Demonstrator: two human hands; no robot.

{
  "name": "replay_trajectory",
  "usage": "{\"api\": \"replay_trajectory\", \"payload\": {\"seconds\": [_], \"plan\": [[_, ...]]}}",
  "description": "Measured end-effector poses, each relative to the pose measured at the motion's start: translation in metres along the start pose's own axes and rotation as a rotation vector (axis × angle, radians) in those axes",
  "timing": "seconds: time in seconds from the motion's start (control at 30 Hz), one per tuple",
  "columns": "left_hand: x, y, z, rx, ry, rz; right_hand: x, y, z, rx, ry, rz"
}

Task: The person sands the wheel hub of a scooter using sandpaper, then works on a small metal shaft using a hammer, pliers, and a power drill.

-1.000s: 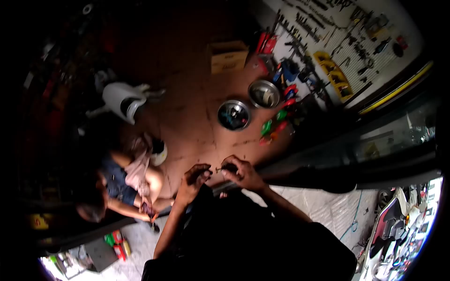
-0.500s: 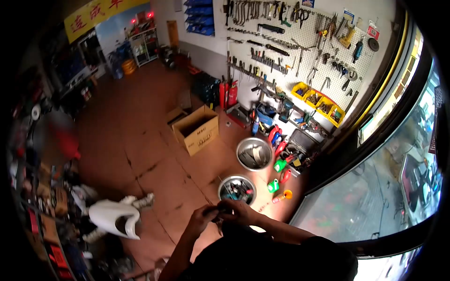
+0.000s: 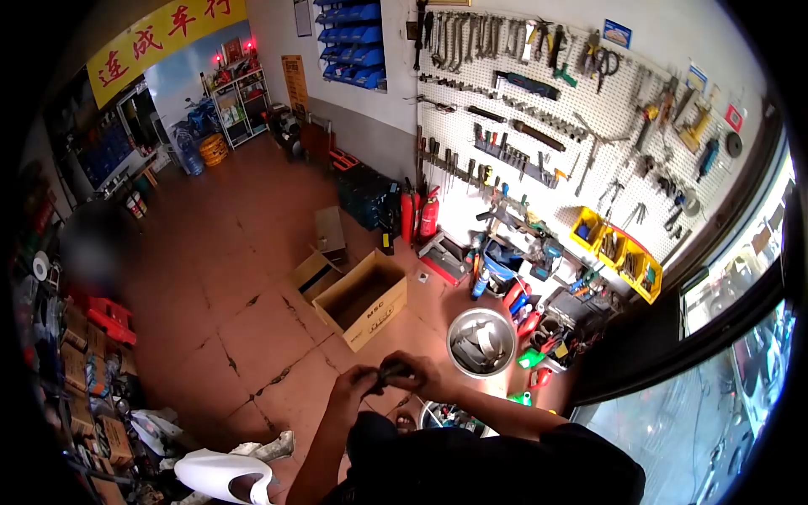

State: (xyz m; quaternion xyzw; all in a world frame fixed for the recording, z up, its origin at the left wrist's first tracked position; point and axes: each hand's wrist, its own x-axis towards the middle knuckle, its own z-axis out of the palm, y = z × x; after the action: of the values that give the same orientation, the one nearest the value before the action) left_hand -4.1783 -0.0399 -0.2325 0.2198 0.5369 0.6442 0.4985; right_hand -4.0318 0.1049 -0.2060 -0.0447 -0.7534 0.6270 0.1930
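Observation:
In front of my body, my left hand (image 3: pixel 357 389) and my right hand (image 3: pixel 417 375) are close together. Their fingers are closed around a small dark object (image 3: pixel 387 376), too small and shaded for its kind to show. Just below and right of the hands, partly hidden by my forearm, a metal basin (image 3: pixel 431 418) holds small parts and tools. Farther right stands a second metal basin (image 3: pixel 455 335) with metal parts and a white piece in it. An open cardboard box (image 3: pixel 370 322) stands on the floor beyond the hands.
A pegboard (image 3: pixel 572 181) full of hand tools hangs on the right wall, with yellow bins (image 3: pixel 637 273) below. Fire extinguishers (image 3: pixel 429 215) stand by the wall. A white motorcycle fairing (image 3: pixel 206 473) lies lower left. Shelves of boxes (image 3: pixel 74 368) line the left; a glass door (image 3: pixel 673 446) is at right.
The view has swung, so the basins and box appear lower and farther right. Both hands stay together at the small dark object, the right hand's fingers now higher over it.

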Motion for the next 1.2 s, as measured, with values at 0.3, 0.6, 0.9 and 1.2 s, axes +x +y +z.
{"api": "replay_trajectory", "payload": {"seconds": [0.3, 0.6, 0.9, 1.2], "plan": [[0.266, 0.028, 0.032, 0.177, -0.466, -0.003, 0.084, 0.074, -0.120, 0.146, 0.640, 0.276], [0.554, 0.145, 0.140, 0.339, -0.746, 0.099, 0.072, 0.061, -0.197, 0.120, 1.603, 0.252], [0.917, 0.319, 0.167, 0.540, -0.086, 0.785, 0.065, 0.120, -0.267, 0.373, 1.900, 0.240], [1.064, 0.402, 0.221, 1.592, 0.212, 0.901, 0.136, 0.117, -0.346, -0.130, 1.833, 0.415]]}}
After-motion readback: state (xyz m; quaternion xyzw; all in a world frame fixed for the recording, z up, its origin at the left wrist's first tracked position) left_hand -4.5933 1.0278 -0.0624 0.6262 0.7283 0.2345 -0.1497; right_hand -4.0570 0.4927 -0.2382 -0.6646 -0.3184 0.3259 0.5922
